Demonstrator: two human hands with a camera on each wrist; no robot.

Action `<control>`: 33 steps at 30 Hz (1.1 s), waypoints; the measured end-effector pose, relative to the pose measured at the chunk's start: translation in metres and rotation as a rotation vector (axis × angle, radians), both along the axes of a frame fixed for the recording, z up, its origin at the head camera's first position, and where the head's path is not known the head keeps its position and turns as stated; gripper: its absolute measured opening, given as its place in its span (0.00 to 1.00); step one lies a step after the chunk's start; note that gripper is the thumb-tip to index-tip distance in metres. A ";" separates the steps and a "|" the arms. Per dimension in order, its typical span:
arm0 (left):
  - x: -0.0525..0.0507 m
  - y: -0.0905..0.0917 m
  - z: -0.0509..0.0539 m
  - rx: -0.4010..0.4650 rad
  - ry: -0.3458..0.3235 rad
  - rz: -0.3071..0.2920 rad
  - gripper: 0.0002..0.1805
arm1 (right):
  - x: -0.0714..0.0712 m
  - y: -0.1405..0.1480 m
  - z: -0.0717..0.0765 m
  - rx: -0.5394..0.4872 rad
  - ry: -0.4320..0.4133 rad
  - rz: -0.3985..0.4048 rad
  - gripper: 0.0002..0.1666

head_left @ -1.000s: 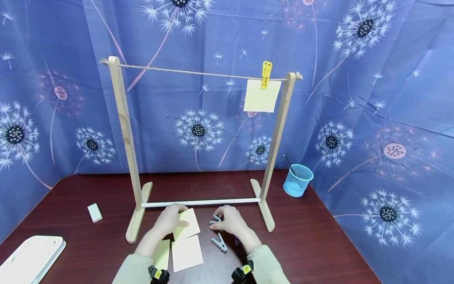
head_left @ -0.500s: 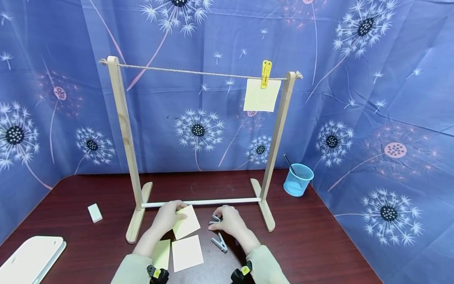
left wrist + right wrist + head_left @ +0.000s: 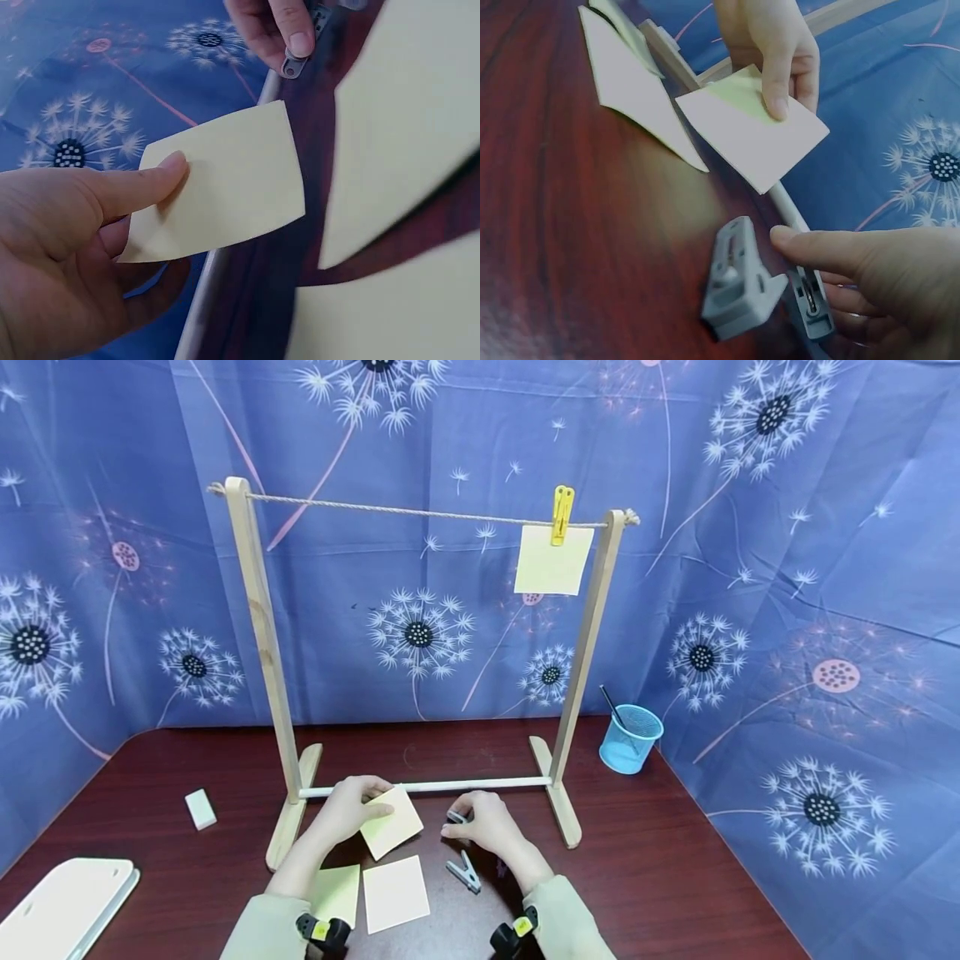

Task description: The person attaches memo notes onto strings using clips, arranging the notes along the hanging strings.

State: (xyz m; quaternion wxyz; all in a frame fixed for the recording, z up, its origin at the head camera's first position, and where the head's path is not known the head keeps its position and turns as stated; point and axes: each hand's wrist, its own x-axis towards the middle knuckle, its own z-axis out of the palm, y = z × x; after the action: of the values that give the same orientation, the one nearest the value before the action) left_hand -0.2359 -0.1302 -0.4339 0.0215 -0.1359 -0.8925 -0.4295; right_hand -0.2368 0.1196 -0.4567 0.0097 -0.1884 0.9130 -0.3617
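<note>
My left hand [image 3: 345, 808] pinches a pale yellow paper square [image 3: 393, 828] between thumb and fingers; in the left wrist view the sheet bows slightly. Two more squares lie on the table nearer me, one paler [image 3: 395, 894] and one yellower [image 3: 337, 893], the latter partly behind my left forearm. My right hand [image 3: 487, 823] holds a grey clothespin [image 3: 811, 304] between thumb and fingers. Beside that hand a second grey clothespin [image 3: 739, 281] lies on the table. Higher up, a yellow clothespin [image 3: 561, 516] fixes another pale yellow square [image 3: 550, 570] to a rope.
The rope [image 3: 390, 511] runs between two posts of a wooden stand [image 3: 264, 635], joined low down by a white bar [image 3: 450, 787]. A blue mesh cup [image 3: 628, 745] with a pen stands at right. Leftward lie a white block [image 3: 200, 809] and a white flat case [image 3: 63, 906].
My left hand has moved slightly left and away from me, raising and turning the paper square. My right hand stays almost where it was with the grey clothespin.
</note>
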 end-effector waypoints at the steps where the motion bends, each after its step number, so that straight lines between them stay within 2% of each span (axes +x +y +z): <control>1: 0.001 -0.001 0.002 0.011 -0.004 -0.011 0.13 | -0.001 0.001 0.001 -0.019 0.002 0.003 0.12; 6: 0.003 -0.003 0.010 0.027 -0.020 -0.016 0.11 | -0.003 0.004 0.005 -0.132 0.007 -0.005 0.13; 11: 0.003 -0.002 0.013 0.032 -0.032 -0.014 0.09 | -0.003 0.005 0.006 -0.239 -0.011 -0.026 0.15; 21: 0.006 -0.002 0.013 0.051 -0.070 0.020 0.09 | -0.004 0.005 0.002 -0.265 -0.013 -0.033 0.17; 27: 0.006 -0.003 0.011 0.046 -0.103 0.060 0.14 | -0.004 0.005 0.002 -0.268 0.005 0.003 0.17; 33: 0.004 -0.001 0.010 0.051 -0.102 0.061 0.16 | -0.002 0.006 0.004 -0.247 0.001 0.011 0.16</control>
State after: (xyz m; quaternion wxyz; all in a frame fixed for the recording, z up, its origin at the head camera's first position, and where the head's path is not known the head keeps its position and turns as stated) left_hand -0.2317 -0.1317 -0.4242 -0.0076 -0.0859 -0.8849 -0.4577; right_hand -0.2385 0.1258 -0.4529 -0.0121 -0.1932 0.8606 -0.4711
